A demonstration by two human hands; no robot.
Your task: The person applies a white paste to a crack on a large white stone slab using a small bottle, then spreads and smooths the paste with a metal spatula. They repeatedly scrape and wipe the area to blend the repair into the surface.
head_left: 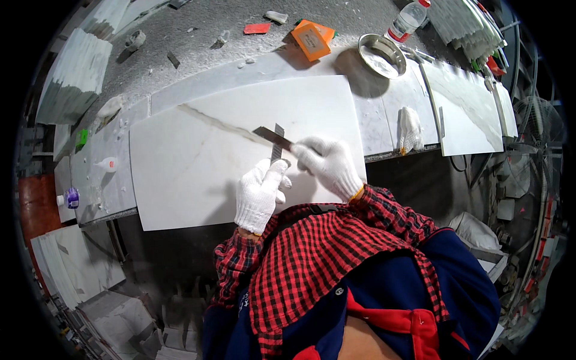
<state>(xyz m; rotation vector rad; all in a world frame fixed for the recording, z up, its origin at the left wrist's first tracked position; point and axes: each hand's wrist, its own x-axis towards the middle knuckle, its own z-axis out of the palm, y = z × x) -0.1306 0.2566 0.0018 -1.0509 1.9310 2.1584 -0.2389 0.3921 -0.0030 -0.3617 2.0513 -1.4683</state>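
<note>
My left grip pinches a grey strip, my right grip a dark blade; I should steady both.

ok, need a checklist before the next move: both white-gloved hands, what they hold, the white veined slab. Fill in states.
1. Right hand in white knitted glove grips dark flat blade: ok.
2. Left hand in white knitted glove pinches narrow grey strip: ok.
3. Blade and strip apart: cannot tell; they cross in view, contact unclear from this one view.
4. White rectangular slab with grey-brown vein flush with pale stone bench at the near edge: not ok, it juts past.
5. Round silver metal bowl off the slab: ok.
6. Clear plastic bottle has its red cap on: ok.
</note>
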